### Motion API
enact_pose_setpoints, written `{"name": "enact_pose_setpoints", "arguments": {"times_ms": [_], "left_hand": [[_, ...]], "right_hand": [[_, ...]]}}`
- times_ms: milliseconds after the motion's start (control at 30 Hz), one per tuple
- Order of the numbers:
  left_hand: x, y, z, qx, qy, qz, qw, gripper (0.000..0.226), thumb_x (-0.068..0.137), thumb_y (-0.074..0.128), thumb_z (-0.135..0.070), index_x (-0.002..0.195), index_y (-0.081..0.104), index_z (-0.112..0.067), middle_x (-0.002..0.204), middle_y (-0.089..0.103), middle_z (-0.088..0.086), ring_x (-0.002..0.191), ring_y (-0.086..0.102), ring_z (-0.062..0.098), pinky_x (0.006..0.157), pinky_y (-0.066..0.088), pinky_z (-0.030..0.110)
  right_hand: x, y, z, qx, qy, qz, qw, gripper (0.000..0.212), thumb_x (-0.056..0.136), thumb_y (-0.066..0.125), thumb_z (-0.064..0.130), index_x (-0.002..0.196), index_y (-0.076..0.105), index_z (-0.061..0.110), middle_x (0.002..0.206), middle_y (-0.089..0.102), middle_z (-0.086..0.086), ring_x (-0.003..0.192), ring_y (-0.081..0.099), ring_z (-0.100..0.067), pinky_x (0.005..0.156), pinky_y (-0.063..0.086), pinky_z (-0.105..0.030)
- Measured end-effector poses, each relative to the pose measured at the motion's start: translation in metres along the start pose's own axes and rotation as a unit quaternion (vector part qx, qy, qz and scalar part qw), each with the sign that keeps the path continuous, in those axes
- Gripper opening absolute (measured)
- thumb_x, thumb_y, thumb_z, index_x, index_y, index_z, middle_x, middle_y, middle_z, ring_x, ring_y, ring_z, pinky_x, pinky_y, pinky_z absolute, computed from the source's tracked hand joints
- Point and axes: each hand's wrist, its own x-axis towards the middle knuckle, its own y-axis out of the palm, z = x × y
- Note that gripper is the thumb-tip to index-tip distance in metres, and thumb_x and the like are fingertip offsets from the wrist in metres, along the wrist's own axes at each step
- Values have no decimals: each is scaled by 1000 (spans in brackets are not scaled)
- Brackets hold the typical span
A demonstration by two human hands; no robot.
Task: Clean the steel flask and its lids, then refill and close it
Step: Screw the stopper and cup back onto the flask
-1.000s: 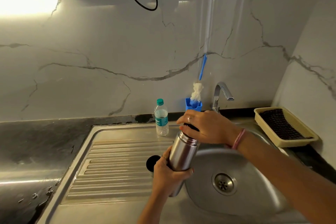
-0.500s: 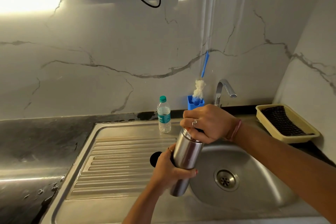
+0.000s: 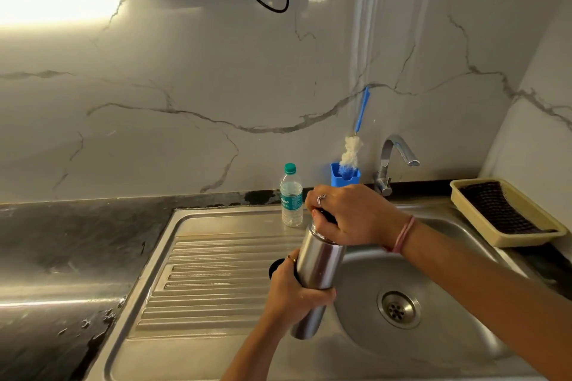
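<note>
The steel flask (image 3: 320,263) stands tilted over the sink's left rim. My left hand (image 3: 294,294) grips its body from the left. My right hand (image 3: 349,215) is curled over the flask's top, holding a black lid (image 3: 326,214) that only partly shows under the fingers. A second black round lid (image 3: 275,267) lies on the drainboard, mostly hidden behind my left hand.
The round sink bowl (image 3: 448,281) with its drain lies to the right, the ribbed drainboard (image 3: 210,275) to the left. At the back stand a small water bottle (image 3: 291,195), a blue holder with a bottle brush (image 3: 349,158) and the tap (image 3: 396,155). A beige tray (image 3: 501,213) sits far right.
The flask and both hands stay together over the sink edge. My right hand has turned a little on the lid at the flask's top.
</note>
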Motion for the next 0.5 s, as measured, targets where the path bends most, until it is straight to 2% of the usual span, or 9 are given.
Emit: {"name": "enact_pose_setpoints", "arguments": {"times_ms": [67, 133, 200, 267, 300, 333, 400, 433, 500], "left_hand": [[2, -6, 2, -7, -1, 1, 1000, 62, 51, 91, -19, 104, 60, -32, 93, 70, -3, 80, 68, 9, 71, 60, 30], [3, -13, 3, -18, 0, -1, 1000, 63, 54, 92, -12, 105, 60, -30, 93, 71, -2, 81, 69, 9, 71, 60, 28], [5, -21, 5, -33, -1, -13, 999, 64, 55, 93, -8, 108, 60, -27, 93, 71, -2, 82, 69, 8, 68, 58, 23], [6, -30, 9, -45, -6, -30, 999, 65, 55, 93, -7, 108, 60, -27, 90, 72, -4, 80, 69, 7, 66, 56, 20], [6, -35, 11, -48, -10, -38, 998, 66, 55, 94, -8, 109, 60, -27, 90, 72, -4, 80, 70, 8, 67, 57, 21], [6, -40, 13, -48, -12, -47, 998, 67, 54, 95, -10, 110, 61, -25, 91, 73, -3, 80, 71, 10, 68, 58, 23], [6, -50, 17, -56, -16, -72, 996, 63, 55, 94, -6, 107, 63, -22, 88, 74, -1, 77, 72, 12, 64, 57, 22], [5, -54, 19, -61, -19, -87, 994, 60, 56, 93, -2, 104, 63, -22, 85, 74, -2, 75, 71, 10, 60, 55, 19], [4, -64, 23, -73, -23, -114, 990, 59, 56, 92, 1, 104, 64, -20, 85, 74, 0, 74, 71, 10, 58, 53, 17]], "right_hand": [[3, 1, -1, 60, 46, 36, 996, 27, 95, 47, 44, 107, 56, 21, 97, 62, 6, 70, 53, -7, 60, 37, -9], [3, 2, -2, 203, 109, 78, 970, 32, 93, 50, 49, 111, 54, 23, 100, 60, 10, 81, 59, -6, 68, 45, -13], [-1, 8, -4, 383, 187, 46, 903, 40, 90, 47, 52, 116, 53, 22, 100, 62, 10, 82, 61, -2, 71, 50, -16], [-5, 26, -10, 474, 277, -26, 836, 45, 89, 45, 54, 116, 54, 20, 96, 64, 8, 71, 60, -5, 64, 49, -18], [-8, 41, -13, 483, 320, -53, 814, 40, 91, 46, 51, 114, 55, 19, 96, 65, 4, 67, 59, -7, 61, 48, -18], [-12, 58, -15, 466, 358, -62, 807, 31, 93, 48, 45, 110, 56, 20, 96, 66, 1, 67, 59, -7, 60, 48, -18], [-22, 96, -19, 405, 410, -16, 817, 12, 95, 55, 30, 105, 57, 24, 101, 64, 0, 80, 61, -9, 69, 53, -21], [-27, 113, -19, 387, 421, 26, 820, 14, 93, 58, 27, 107, 56, 26, 104, 63, 1, 87, 61, -10, 76, 54, -24], [-34, 142, -15, 364, 419, 106, 825, 36, 87, 67, 30, 120, 52, 25, 113, 57, 2, 92, 57, -8, 83, 51, -23]]}}
